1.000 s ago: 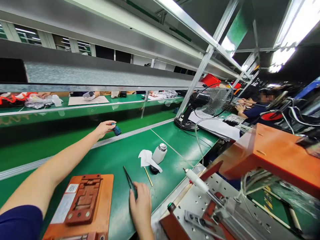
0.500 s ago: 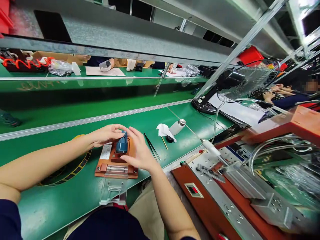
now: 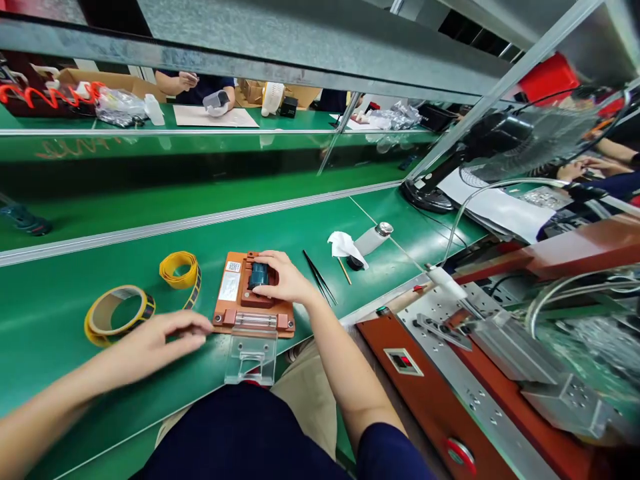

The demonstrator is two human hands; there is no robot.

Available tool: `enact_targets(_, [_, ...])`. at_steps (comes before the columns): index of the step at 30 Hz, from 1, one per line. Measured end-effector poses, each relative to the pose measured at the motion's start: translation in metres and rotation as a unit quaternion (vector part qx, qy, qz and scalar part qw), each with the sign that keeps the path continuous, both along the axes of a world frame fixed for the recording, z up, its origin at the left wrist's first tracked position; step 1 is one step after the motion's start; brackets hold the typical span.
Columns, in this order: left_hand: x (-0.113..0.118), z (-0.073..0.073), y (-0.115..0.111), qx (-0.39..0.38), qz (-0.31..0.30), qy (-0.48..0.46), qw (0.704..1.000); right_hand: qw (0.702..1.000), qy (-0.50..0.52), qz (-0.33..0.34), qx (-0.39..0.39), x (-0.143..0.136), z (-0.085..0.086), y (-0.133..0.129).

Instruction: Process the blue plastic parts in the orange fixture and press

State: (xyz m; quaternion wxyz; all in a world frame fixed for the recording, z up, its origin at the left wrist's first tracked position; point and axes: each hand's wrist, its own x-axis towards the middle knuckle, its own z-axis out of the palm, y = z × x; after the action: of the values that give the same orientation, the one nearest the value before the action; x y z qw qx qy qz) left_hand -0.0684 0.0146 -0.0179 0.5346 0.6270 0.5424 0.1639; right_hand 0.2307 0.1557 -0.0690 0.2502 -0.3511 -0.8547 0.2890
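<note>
Left hand [image 3: 156, 343] drawn away from the blue part [image 3: 259, 274], right hand [image 3: 287, 283] on it

Half a second ago both hands were at the part; now the left lies lower and to the left, its fingers loose and holding nothing, near the corner of one orange-brown fixture [image 3: 283, 309]. Right thumb and fingers grasp the part on the fixture's raised block; how deeply it is seated cannot be told. One clear flap [image 3: 257, 363] hangs folded out at the near edge.

Two rolls of film stand left of the fixture: one ringed roll [image 3: 100, 318] and one yellow coil [image 3: 176, 280]. To the right are one pair of black tweezers [image 3: 320, 278], one thin stick [image 3: 344, 271], one white wipe [image 3: 344, 245] and one bottle [image 3: 371, 241].

Two labels mark the fixture: a square code label [image 3: 233, 266] and a white label [image 3: 229, 286], print too small to read. One red-lit display [image 3: 403, 362] is likewise illegible.
</note>
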Motion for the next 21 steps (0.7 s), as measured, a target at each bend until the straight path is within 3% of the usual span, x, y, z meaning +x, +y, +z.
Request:
enact_targets(3, [0.012,-0.026,-0.035,-0.081,-0.055,-0.075,0.992,1.000,-0.018,-0.001,0.009,-0.003,-0.013,-0.005])
enact_targets(7, [0.033,-0.047,-0.060,-0.169,-0.051,-0.226,0.958,1.000,0.022,-0.013,0.018,-0.004,-0.031,-0.019])
enact_targets(10, [0.036,-0.034,-0.057,-0.201,-0.022,-0.311,0.929,0.988,0.071,-0.125,0.060,0.013,-0.033,-0.026])
enact_targets(13, [0.038,-0.006,-0.035,-0.201,0.009,-0.392,0.898,0.943,0.064,-0.308,0.111,0.046,-0.037,-0.029])
enact_targets(15, [0.046,0.011,-0.013,-0.187,0.049,-0.431,0.882,0.910,0.016,-0.394,0.128,0.069,-0.047,-0.032])
enact_targets(18, [0.070,0.022,0.024,-0.176,0.143,-0.437,0.870,0.877,-0.065,-0.459,0.123,0.091,-0.068,-0.039])
enact_targets(21, [0.092,0.017,0.051,-0.202,0.233,-0.400,0.863,0.860,-0.102,-0.488,0.109,0.097,-0.086,-0.045])
